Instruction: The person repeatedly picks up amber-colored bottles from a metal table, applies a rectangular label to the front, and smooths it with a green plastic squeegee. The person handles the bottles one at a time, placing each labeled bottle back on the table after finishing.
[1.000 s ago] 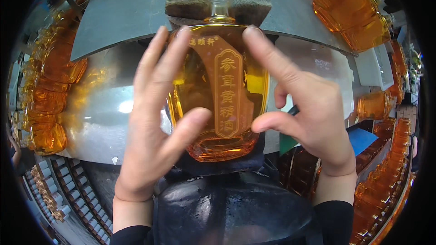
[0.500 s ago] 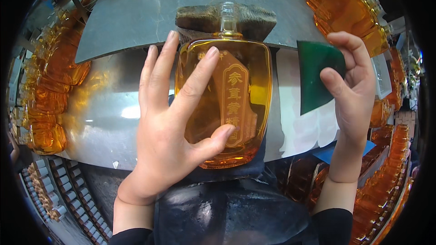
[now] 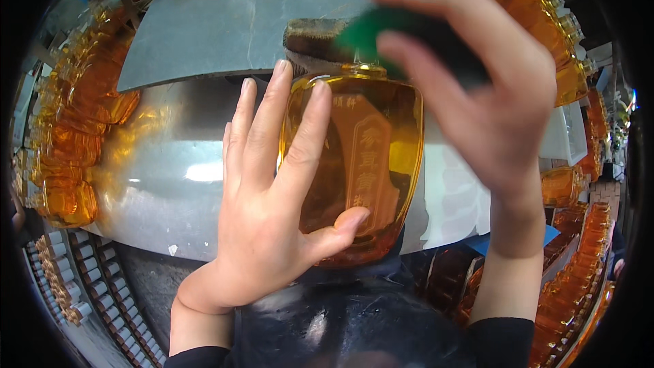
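Observation:
A flat glass bottle of amber liquid lies in front of me, its base toward my body. An orange-brown label with gold characters sits on its upper face. My left hand lies over the bottle's left side with the fingers spread and the thumb stretched across the lower label. Above the bottle's right shoulder is my right hand, blurred by motion, pinching a flat green piece between thumb and fingers. That piece and the hand cover most of the bottle's neck. Behind the neck, a dark ridged block supports it.
A grey metal sheet spans the far side of the shiny worktop. White label sheets lie right of the bottle. Rows of amber bottles stand left and right. Racks of white-sided caps are at lower left.
My right hand has swung left and away from me with the green piece, from beside the bottle to over its neck. The bottle and my left hand appear slightly further right and lower.

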The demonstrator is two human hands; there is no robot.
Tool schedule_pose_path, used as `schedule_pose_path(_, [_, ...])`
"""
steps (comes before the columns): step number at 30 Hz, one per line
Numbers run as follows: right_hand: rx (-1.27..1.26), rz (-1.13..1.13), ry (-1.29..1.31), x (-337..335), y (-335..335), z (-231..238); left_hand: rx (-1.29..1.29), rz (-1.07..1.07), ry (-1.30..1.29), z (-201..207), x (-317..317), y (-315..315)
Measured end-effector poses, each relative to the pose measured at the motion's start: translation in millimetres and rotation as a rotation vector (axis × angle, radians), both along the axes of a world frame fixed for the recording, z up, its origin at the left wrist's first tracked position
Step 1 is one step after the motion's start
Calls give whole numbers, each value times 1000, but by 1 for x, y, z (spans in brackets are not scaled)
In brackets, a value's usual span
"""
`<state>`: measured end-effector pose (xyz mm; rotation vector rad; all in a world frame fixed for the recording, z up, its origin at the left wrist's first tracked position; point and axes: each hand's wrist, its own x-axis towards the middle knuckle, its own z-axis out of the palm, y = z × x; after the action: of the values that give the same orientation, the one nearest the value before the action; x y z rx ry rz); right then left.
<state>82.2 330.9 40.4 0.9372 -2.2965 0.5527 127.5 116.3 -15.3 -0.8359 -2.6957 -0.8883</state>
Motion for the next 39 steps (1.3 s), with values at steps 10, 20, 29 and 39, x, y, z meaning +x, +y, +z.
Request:
schedule_pose_path(10, [118,117,-164,107,2,-7,414,-103,71,-43,-12,-17])
schedule_pose_path(20, [150,142,-271,132,8,-17,441,123,-188,-21,16,-18])
schedule_pose_path(29, [62,165,164,26,-5,-26,553,78,-210,-22,15,-26])
schedule_pose_path(39, [-35,306,-84,103,-27,-36,909,-70,-554,-19,-2,-9])
